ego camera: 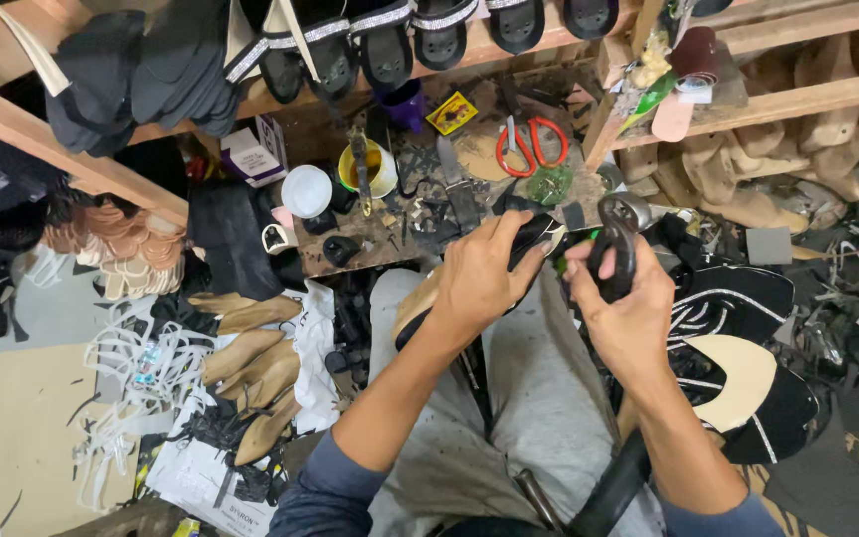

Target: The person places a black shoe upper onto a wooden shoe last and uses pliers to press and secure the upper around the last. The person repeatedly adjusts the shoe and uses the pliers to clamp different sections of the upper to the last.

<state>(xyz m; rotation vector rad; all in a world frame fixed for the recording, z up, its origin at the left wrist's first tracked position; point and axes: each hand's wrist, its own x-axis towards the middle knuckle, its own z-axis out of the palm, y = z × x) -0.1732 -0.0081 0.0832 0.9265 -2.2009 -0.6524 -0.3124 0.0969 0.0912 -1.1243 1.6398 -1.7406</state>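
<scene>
over the lap, left hand (479, 283) fingers clamp a black shoe (529, 239); right hand (628, 298) fingers grip black pliers (620, 244).

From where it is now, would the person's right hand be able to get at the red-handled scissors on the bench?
Probably not right away: the right hand is closed around black pincers. The red-handled scissors lie uncovered just beyond on the cluttered bench, so the path itself looks free.
</scene>
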